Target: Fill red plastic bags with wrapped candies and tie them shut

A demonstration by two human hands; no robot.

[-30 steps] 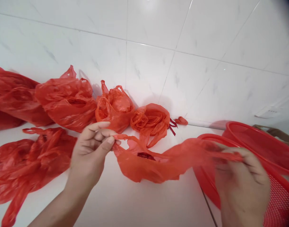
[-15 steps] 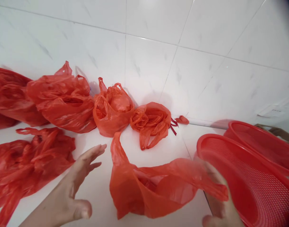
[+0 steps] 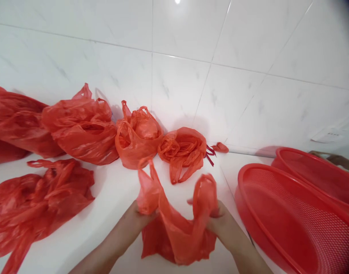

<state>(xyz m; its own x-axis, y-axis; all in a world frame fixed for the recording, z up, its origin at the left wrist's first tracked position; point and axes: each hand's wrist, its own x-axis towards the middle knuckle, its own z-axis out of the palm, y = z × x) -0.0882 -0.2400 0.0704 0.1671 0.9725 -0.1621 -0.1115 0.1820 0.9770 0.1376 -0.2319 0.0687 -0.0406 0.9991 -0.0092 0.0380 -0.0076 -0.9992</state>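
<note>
A thin red plastic bag (image 3: 174, 232) hangs bunched between both of my hands over the white floor, its two handle loops sticking up. My left hand (image 3: 137, 219) is closed on the bag's left side. My right hand (image 3: 221, 224) is closed on its right side, below the right loop. The fingers of both hands are mostly buried in the plastic. What lies inside the bag is hidden.
More red plastic bags line the white tiled wall: a large one (image 3: 80, 127), a knotted one (image 3: 137, 137) and a crumpled one (image 3: 182, 150). Another bag (image 3: 40, 198) lies flat at the left. Two red mesh baskets (image 3: 279, 220) (image 3: 319, 179) stand at the right.
The bag was stretched wide between my hands, then my left hand let go and opened. Now both hands have come together low and gathered the bag into a bunch.
</note>
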